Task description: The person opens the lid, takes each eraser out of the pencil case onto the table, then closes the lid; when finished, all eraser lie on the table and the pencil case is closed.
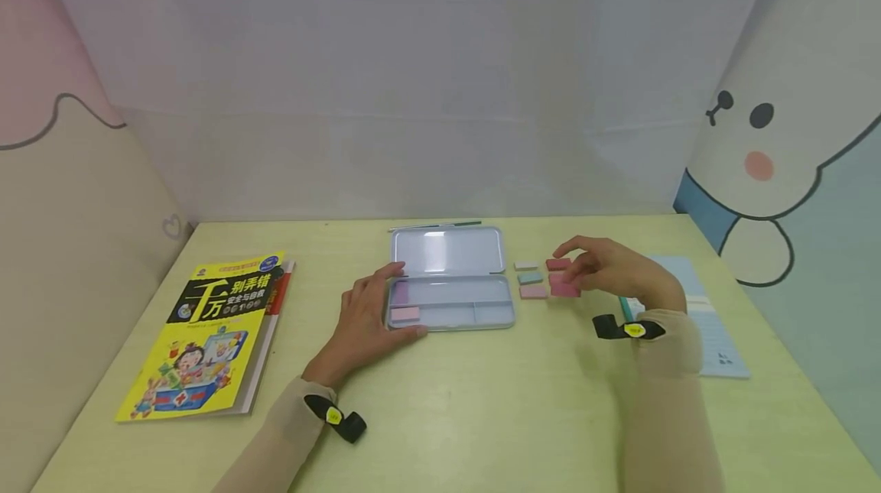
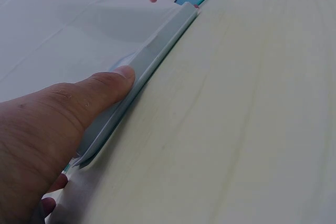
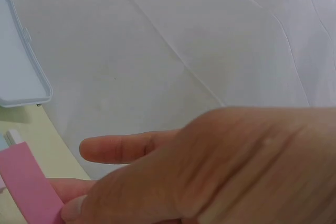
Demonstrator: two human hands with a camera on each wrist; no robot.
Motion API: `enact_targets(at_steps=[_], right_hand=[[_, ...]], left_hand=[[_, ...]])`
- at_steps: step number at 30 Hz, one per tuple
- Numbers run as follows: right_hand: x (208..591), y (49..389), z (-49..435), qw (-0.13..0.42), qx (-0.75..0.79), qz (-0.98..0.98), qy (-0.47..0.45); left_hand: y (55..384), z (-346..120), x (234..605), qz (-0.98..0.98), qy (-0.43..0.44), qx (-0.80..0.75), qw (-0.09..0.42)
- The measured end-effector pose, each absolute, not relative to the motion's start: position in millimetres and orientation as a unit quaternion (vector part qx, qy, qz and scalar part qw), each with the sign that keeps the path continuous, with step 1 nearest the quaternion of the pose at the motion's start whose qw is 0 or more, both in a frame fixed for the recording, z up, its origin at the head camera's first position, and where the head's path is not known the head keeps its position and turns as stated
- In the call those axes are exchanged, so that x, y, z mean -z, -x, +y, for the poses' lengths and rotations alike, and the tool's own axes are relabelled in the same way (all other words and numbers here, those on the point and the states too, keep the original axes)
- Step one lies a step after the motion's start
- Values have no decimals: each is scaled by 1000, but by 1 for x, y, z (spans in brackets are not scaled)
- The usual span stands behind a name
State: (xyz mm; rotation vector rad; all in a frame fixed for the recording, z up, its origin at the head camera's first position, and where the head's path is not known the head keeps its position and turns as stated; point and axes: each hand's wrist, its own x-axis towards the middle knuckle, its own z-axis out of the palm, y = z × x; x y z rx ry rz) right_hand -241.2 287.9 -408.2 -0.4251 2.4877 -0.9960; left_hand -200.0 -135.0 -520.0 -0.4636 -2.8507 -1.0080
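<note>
A pale blue pencil case (image 1: 450,291) lies with its lid (image 1: 449,250) raised toward the back in the head view. My left hand (image 1: 365,331) holds its left end, thumb along the front edge and index finger near the hinge corner. The thumb (image 2: 105,85) presses the case wall in the left wrist view. One pink eraser (image 1: 404,314) sits in the front left compartment. Right of the case, my right hand (image 1: 616,273) pinches a darker pink eraser (image 3: 31,184) between thumb and finger. Around it lie white (image 1: 526,267), teal (image 1: 530,278), light pink (image 1: 533,292) and red (image 1: 558,264) erasers.
Behind the case lies a thin brush or pen (image 1: 440,225). A yellow book (image 1: 199,340) rests on another book at the left. Pale blue paper (image 1: 719,336) lies at the right, partly under the right forearm. A white curtain (image 1: 427,95) hangs behind the table.
</note>
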Motion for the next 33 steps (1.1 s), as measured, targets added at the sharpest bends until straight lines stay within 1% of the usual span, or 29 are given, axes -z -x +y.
enact_targets(at_steps=[7, 16, 33], right_hand=[[414, 243, 294, 231, 354, 898, 120], [424, 247, 299, 240, 357, 896, 113], [430, 252, 295, 226, 331, 908, 124]], left_hand=[[201, -136, 522, -931, 153, 328, 45], [201, -135, 521, -932, 151, 327, 46], [201, -135, 519, -931, 151, 329, 46]])
